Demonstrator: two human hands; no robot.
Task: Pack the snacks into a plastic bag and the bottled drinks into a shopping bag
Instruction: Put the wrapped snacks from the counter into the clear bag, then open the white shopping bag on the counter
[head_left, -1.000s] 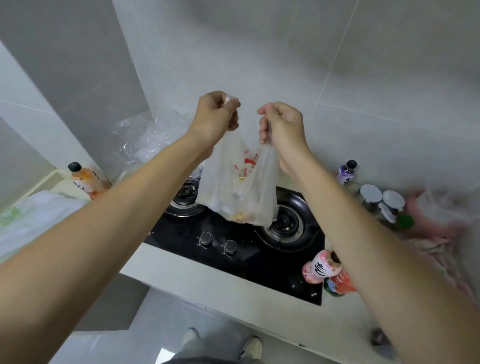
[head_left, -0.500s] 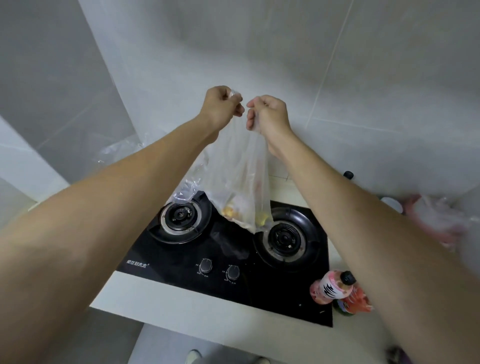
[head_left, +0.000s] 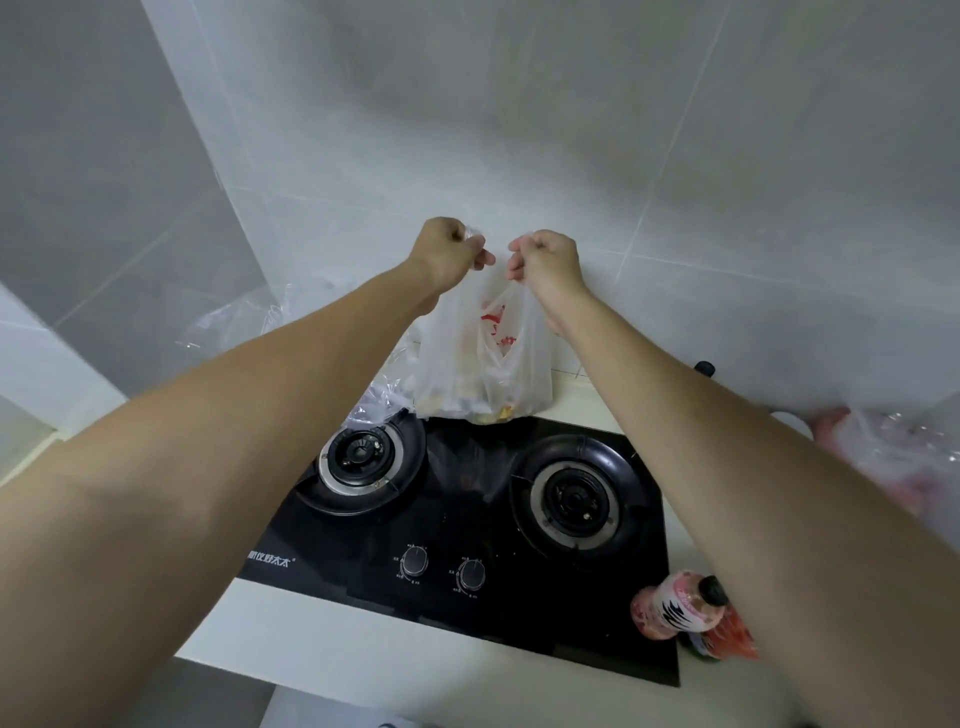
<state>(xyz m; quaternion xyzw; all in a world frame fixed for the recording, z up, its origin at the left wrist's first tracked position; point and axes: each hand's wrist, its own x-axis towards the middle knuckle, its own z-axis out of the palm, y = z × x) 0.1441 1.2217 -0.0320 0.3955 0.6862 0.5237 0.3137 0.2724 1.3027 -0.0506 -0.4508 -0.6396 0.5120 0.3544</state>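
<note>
A: How are the hands placed?

B: Both arms reach forward and up, nearly straight, and meet in front of the tiled wall (head_left: 675, 156). The left hand (head_left: 445, 253) is curled into a loose fist, its fingers pinching one top handle of the plastic bag (head_left: 483, 374). The right hand (head_left: 546, 258) is curled the same way, pinching the other handle. The two fists sit just beside each other, knuckles up, with a narrow gap between them.

A: And the bag itself?

B: It hangs straight down below the fists, translucent white with red print on the side. Its bottom bulges with the snacks (head_left: 488, 408), seen only as pale and yellowish shapes through the film. Whether the bottom touches the surface beneath, I cannot tell.

A: What lies under the hands?

B: A black gas stove (head_left: 467, 613) with a burner on each side and two knobs (head_left: 415, 562) toward the person. The bag hangs over its far edge, between the burners.

A: Anything further out?

B: Below the left forearm, crumpled clear plastic (head_left: 244, 322) lies near the wall. Under the right forearm, by the stove's near right corner, a pink bottled drink (head_left: 670, 610) with a black cap lies tilted on the counter (head_left: 363, 654), touching a red one that the arm mostly hides. Beyond the right arm is a blurred pinkish bag (head_left: 893, 457).
</note>
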